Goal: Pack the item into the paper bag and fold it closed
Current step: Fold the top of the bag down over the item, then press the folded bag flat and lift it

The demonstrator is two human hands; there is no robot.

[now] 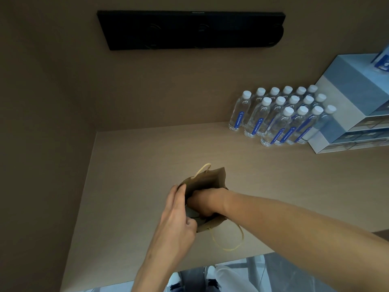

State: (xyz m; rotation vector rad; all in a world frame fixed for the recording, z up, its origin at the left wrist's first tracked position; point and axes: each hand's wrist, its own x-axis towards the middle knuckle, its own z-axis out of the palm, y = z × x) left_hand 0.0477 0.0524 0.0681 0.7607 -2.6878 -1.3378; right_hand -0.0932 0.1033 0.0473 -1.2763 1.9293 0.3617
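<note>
Your left hand [179, 209] pinches the near-left rim of the brown paper bag [207, 180], standing open on the table [294, 197]. Your right hand [203, 202] is closed inside it; whether it holds the item, you cannot tell.

Tan surface [147, 157] in a dim brown-walled alcove, black panel [191, 29] on the wall above it, grey floor [284, 268] below its near edge
</note>
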